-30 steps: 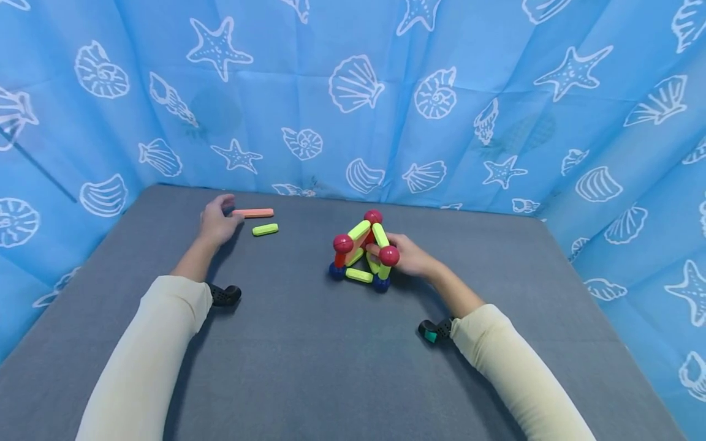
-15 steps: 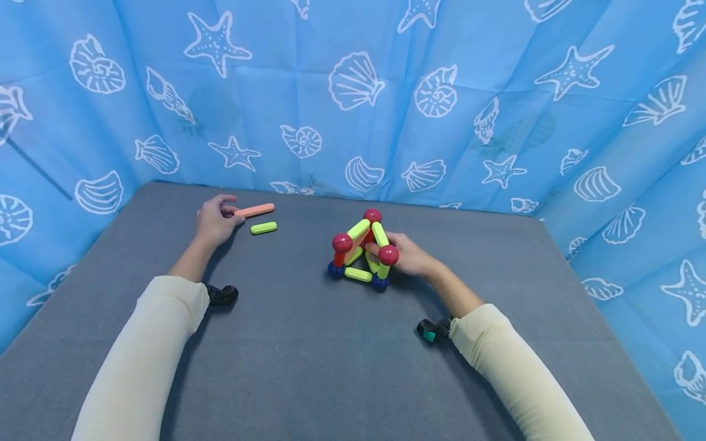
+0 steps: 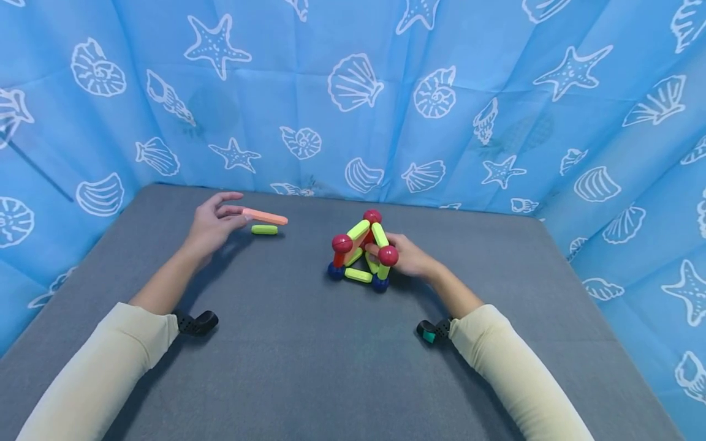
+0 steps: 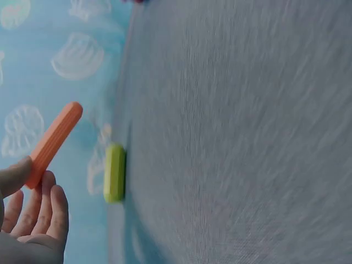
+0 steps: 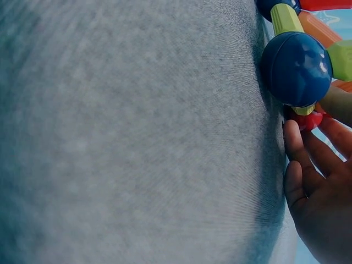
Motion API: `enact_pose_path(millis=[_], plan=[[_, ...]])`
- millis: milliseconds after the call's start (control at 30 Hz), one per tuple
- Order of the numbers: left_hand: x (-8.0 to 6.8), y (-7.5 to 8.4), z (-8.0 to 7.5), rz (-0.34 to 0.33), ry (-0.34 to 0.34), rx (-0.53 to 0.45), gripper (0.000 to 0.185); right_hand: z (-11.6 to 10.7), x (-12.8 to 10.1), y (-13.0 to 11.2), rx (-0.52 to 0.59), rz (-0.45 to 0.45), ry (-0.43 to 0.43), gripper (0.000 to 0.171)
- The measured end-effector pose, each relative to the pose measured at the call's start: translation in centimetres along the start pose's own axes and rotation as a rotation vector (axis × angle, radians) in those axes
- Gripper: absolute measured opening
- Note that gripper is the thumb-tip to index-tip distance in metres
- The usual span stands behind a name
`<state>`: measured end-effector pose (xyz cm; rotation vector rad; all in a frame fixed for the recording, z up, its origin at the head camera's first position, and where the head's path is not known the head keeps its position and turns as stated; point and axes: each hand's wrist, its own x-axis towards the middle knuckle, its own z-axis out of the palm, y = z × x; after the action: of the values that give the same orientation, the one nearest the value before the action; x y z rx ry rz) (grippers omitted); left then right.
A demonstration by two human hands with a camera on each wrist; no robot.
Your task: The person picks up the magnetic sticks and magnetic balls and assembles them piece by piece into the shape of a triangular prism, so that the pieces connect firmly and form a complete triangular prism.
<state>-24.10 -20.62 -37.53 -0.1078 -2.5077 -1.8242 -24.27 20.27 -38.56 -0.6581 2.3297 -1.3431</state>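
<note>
My left hand (image 3: pixel 208 226) pinches one end of an orange magnetic rod (image 3: pixel 267 217) between thumb and fingertips, raised above the table at the back left. Behind it on the cloth lies a short green rod (image 3: pixel 265 229). Near the centre stands a magnetic ball-and-rod frame (image 3: pixel 359 275) with red balls on top, blue balls below and green, red and orange rods between. My right hand (image 3: pixel 407 256) holds this frame from its right side, with the thumb reaching inside. In the right wrist view, the other fingers (image 5: pixel 324 159) extend beside a lower red ball (image 5: pixel 307 120).
The table (image 3: pixel 309 361) is covered in grey cloth. A blue curtain (image 3: pixel 353 122) with white shells and starfish hangs along its back and right edges. Black wrist devices (image 3: pixel 197 323) sit at both sleeve cuffs.
My left hand has taken hold of the orange rod by its end, lifted it from the cloth and drawn it nearer and to the right. The right hand and the frame stay put.
</note>
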Motion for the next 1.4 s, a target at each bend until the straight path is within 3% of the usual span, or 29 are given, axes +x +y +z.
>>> enact_pose_path(millis=[233,367,667,1100,1400], plan=[[-2.5,1.9,2.2,0.066,-0.104,-0.116,0.053,0.0,-0.1,-0.1,0.006,-0.012,0.003,0.030],[-3.6,2.2,4.3,0.035,-0.180,-0.172,0.053,0.1,0.0,-0.1,0.007,-0.003,0.005,0.027],[-5.4,2.8,8.5,-0.050,-0.298,-0.179,0.060,0.2,0.1,-0.2,-0.009,0.010,0.004,0.029],[-6.8,3.9,13.8,-0.056,-0.239,-0.241,0.060,0.1,-0.2,-0.2,0.003,0.008,0.007,0.030],[-6.9,4.5,15.4,-0.074,-0.152,-0.244,0.053,0.1,0.0,-0.1,0.017,-0.008,-0.003,0.030]])
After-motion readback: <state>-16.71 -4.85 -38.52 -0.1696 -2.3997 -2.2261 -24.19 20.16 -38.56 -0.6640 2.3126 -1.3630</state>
